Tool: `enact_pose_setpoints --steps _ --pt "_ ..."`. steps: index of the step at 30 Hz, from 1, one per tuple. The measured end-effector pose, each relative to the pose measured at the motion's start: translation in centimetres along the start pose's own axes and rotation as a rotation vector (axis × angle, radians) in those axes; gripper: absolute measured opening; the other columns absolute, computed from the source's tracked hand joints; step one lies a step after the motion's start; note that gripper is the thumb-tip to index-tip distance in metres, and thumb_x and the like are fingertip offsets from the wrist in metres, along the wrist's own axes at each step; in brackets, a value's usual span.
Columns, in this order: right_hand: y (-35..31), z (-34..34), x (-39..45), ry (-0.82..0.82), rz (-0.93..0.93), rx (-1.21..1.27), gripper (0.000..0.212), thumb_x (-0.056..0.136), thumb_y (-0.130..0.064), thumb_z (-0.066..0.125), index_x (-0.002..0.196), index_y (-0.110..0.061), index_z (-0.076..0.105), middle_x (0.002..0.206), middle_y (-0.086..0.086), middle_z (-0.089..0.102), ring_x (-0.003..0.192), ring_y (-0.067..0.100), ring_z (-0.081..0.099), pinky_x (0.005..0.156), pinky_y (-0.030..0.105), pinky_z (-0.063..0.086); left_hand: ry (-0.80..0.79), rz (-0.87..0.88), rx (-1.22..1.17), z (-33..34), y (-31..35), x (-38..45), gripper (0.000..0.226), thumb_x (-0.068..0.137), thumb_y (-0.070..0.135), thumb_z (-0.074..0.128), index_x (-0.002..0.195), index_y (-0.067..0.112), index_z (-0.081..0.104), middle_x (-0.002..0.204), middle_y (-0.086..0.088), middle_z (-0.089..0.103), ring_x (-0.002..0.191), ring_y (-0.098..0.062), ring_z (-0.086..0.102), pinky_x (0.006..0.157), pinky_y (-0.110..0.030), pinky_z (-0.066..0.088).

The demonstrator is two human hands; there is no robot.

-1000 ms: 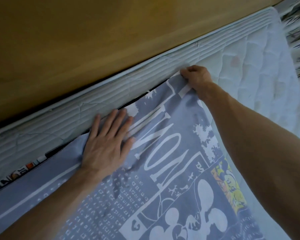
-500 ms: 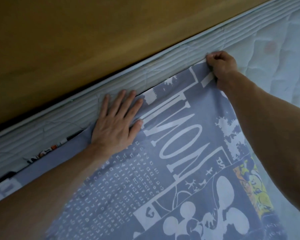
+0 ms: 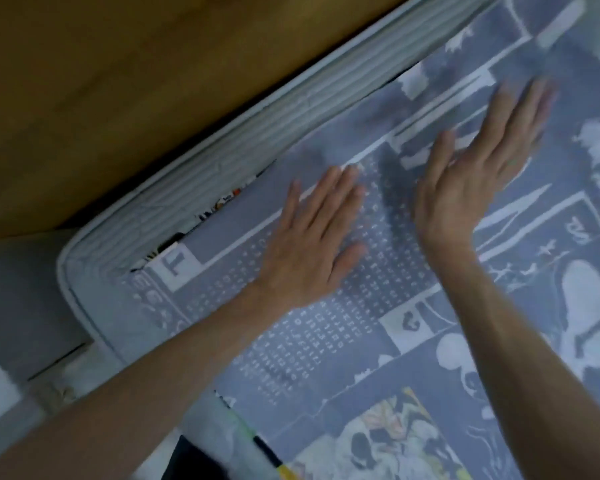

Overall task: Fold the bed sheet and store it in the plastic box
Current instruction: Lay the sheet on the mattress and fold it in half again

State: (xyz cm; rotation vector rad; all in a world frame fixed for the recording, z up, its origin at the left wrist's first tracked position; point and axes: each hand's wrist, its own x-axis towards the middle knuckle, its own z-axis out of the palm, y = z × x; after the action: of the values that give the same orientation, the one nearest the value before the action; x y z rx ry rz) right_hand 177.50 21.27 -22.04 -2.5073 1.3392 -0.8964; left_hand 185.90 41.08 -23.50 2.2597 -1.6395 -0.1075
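Wooden headboard (image 3: 125, 81) runs along 10 o'clock, with the mattress (image 3: 201, 174) edge just under it. The bed sheet (image 3: 378, 341) lies doubled over on the mattress. Left hand (image 3: 312, 244) is flat on it, fingers spread toward 1 o'clock; right hand (image 3: 478, 168) likewise, a bit blurry. To do this well, I'd press outward from the middle, keeping edges lined up. No box in sight.

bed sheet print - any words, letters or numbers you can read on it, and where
"L": one large letter in a white box near the corner of the bed sheet, seen upside down; my best reading.
Grid of small white characters under and between the left hand and right hand: too small and blurred to read.
Other white marks further right: blurred, not readable.
No brand, number or sign shows.
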Motion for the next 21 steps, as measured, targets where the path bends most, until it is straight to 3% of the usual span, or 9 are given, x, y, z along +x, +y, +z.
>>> enact_pose_setpoints --steps 3,5,7,9,12,16,19,21 --pt "-5.6 -4.9 -15.3 -0.404 0.02 0.048 0.061 0.105 -0.032 0.041 0.155 -0.003 0.021 0.161 0.026 0.017 0.151 0.044 0.011 0.122 0.058 0.009 -0.246 0.092 0.187 -0.9 -1.7 -8.8 0.072 0.105 0.053 0.046 0.16 0.01 0.028 0.167 -0.006 0.024 0.155 -0.028 0.026 0.125 -0.06 0.019" --pt "-8.5 -7.4 -24.1 -0.613 -0.008 0.074 0.065 0.106 -0.038 0.039 0.157 -0.004 0.018 0.164 0.022 0.014 0.151 0.041 0.011 0.121 0.06 0.011 -0.278 0.057 0.248 -0.8 -4.5 -9.9 0.072 0.104 0.054 0.047 0.16 0.013 0.027 0.167 -0.006 0.028 0.154 -0.027 0.029 0.123 -0.061 0.024" --pt "-9.9 -9.0 -30.3 -0.741 -0.052 0.034 0.068 0.103 -0.039 0.049 0.155 -0.004 0.025 0.163 0.019 0.018 0.151 0.04 0.015 0.119 0.062 0.018 -0.239 0.0 0.235 -0.9 -7.2 -9.1 0.067 0.107 0.049 0.042 0.162 0.012 0.027 0.168 -0.007 0.028 0.156 -0.026 0.024 0.125 -0.058 0.021" --pt "-10.3 -9.8 -34.2 -0.804 -0.074 -0.052 0.072 0.099 -0.038 0.058 0.155 -0.006 0.027 0.163 0.018 0.019 0.151 0.039 0.017 0.119 0.061 0.019 -0.221 -0.025 0.22 -1.3 -10.0 -8.8 0.064 0.109 0.045 0.039 0.162 0.013 0.026 0.168 -0.007 0.026 0.157 -0.027 0.021 0.126 -0.056 0.017" --pt "-10.7 -9.8 -36.1 -0.814 -0.094 -0.091 0.068 0.102 -0.04 0.05 0.157 -0.01 0.025 0.164 0.019 0.017 0.151 0.04 0.017 0.12 0.061 0.014 -0.261 -0.101 0.206 -3.0 -14.3 -9.1 0.063 0.11 0.048 0.029 0.163 0.014 0.021 0.17 -0.006 0.022 0.158 -0.025 0.018 0.127 -0.055 0.014" --pt "-12.0 -10.7 -37.6 -0.837 -0.227 -0.028 0.063 0.104 -0.041 0.047 0.158 -0.016 0.025 0.165 0.015 0.016 0.152 0.038 0.015 0.119 0.063 0.013 -0.259 -0.374 0.135 -6.1 -17.4 -10.6 0.063 0.111 0.05 0.02 0.162 0.013 0.023 0.169 -0.007 0.024 0.156 -0.023 0.022 0.128 -0.049 0.016" --pt "-13.5 -12.2 -39.3 -0.859 -0.279 -0.03 0.064 0.104 -0.04 0.046 0.158 -0.015 0.023 0.166 0.012 0.014 0.152 0.036 0.015 0.118 0.064 0.016 -0.173 -0.624 0.13 -8.2 -16.6 -14.3 0.064 0.109 0.055 0.025 0.153 0.011 0.041 0.157 -0.012 0.042 0.142 -0.031 0.041 0.117 -0.047 0.034" --pt "-14.5 -13.3 -41.1 -0.843 -0.244 -0.077 0.063 0.105 -0.042 0.046 0.157 -0.013 0.026 0.165 0.015 0.017 0.152 0.038 0.016 0.119 0.064 0.015 -0.198 -0.668 0.141 -9.0 -15.4 -16.8 0.066 0.105 0.061 0.031 0.146 0.012 0.048 0.144 -0.015 0.049 0.13 -0.035 0.047 0.106 -0.049 0.04"
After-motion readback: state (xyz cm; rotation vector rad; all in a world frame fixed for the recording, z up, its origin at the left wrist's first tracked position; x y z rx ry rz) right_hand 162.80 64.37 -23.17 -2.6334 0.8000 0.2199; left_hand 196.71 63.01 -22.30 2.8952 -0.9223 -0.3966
